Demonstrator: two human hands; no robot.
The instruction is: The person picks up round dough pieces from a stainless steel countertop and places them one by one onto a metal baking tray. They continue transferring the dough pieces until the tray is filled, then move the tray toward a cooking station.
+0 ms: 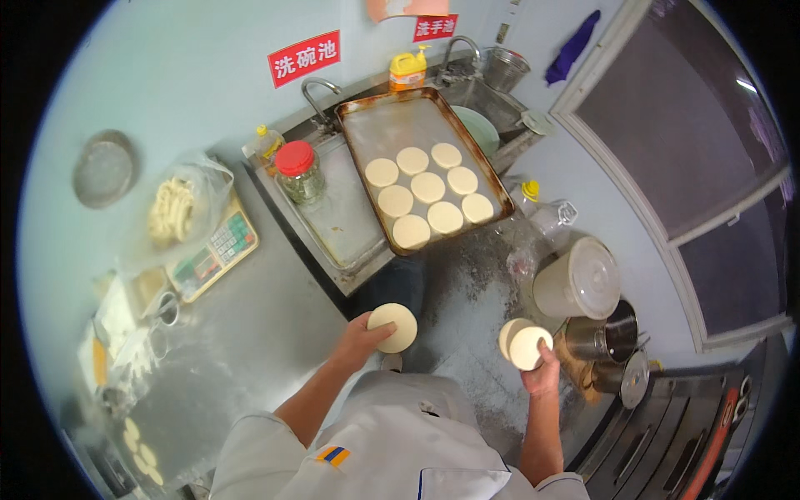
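My left hand is closed on a pale round dough disc, its thumb lying across the top. Farther right, my right hand grips two similar dough discs, one partly overlapping the other. Ahead of both hands, a dark-rimmed rectangular baking tray rests at a slant across the sinks. Several flat dough discs lie in rows on its nearer part, while its far part is bare metal. Neither hand touches the tray.
On the left, a metal worktop carries a scale, a bag of dough and small dough pieces. A red-lidded jar stands by the sink. Right are a lidded bucket, metal pots and an oven.
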